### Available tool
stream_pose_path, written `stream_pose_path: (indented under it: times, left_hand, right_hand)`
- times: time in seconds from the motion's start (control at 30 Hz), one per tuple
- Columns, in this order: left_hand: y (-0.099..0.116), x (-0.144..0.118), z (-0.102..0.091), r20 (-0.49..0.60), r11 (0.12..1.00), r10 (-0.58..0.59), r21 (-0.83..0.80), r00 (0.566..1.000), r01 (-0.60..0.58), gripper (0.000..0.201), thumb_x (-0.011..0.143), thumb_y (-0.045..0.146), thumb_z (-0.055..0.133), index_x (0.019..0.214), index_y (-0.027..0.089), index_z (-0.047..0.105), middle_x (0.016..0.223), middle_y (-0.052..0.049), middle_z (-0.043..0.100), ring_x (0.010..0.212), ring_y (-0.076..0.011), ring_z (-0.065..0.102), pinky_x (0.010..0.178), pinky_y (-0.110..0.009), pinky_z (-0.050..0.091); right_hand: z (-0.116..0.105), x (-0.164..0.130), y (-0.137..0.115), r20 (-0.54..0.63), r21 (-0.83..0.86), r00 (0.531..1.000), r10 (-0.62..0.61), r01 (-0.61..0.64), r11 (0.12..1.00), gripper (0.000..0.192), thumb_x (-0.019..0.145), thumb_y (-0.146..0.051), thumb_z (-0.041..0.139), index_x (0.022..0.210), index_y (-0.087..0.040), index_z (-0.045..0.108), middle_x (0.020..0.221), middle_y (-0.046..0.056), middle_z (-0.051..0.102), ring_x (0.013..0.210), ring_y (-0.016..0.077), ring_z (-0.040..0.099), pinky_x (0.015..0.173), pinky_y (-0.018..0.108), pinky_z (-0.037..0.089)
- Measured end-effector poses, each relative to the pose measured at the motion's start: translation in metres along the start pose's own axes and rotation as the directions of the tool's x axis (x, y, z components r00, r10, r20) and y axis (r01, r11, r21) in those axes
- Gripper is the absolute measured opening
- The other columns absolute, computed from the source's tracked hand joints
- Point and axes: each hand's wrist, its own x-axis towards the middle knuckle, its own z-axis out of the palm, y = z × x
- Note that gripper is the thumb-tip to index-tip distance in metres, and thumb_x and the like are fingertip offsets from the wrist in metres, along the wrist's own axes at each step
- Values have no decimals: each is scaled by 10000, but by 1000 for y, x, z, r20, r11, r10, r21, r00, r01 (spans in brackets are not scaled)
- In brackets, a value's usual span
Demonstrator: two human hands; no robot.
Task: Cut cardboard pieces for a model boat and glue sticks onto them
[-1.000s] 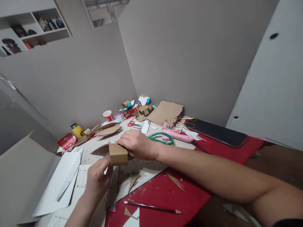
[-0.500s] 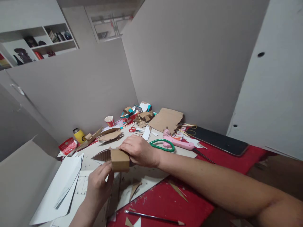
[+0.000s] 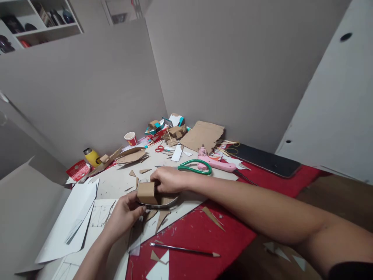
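Head view: the cardboard model (image 3: 146, 192) is clasped by left hand (image 3: 124, 212) and right hand (image 3: 169, 179) fingers (image 3: 140, 211) over the red-covered bench (image 3: 186, 238); beyond it, green-handled scissors (image 3: 182, 167), a glue gun (image 3: 218, 164) and grey walls (image 3: 233, 70) are seen.

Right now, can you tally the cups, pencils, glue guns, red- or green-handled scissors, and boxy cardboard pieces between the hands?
Paper cup: 1
Pencil: 1
Pink glue gun: 1
Red-handled scissors: 1
Green-handled scissors: 1
Boxy cardboard piece: 1
Total: 6
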Motion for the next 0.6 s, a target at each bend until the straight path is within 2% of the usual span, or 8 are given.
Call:
stream_pose_path:
  times: [0.2,0.33,0.43,0.6]
  left_hand:
    - [-2,-1,-2,24,1000,-4,28,1000,3,301,786,200,636,1085,168,661,961,-54,706,869,-202,622,764,-288,476]
    - [-1,-1,-2,19,998,-27,53,999,26,295,785,239,649,1066,152,664,918,-58,699,784,-185,613,710,-276,478]
    - [-2,-1,-3,22,999,-34,42,999,33,249,793,253,647,1018,150,671,837,-40,682,699,-154,581,651,-255,464]
    - [-6,0,-5,37,1000,-23,5,999,23,217,783,254,667,975,152,675,833,-31,661,696,-136,550,647,-244,451]
  right_hand:
    - [0,-2,-1,24,-21,1000,3,-3,1000,199,693,-207,584,861,-193,689,785,42,688,633,151,554,496,231,277]
    - [0,-3,0,33,-30,999,-4,5,1000,238,696,-185,569,905,-195,682,817,46,690,662,158,562,504,233,284]
    - [0,-3,0,38,-36,999,1,1,999,241,704,-196,565,915,-200,679,824,46,692,664,162,567,508,238,287]
    - [-2,-4,0,49,-49,999,-3,5,999,262,717,-218,555,950,-206,675,866,55,700,721,179,591,521,240,303]
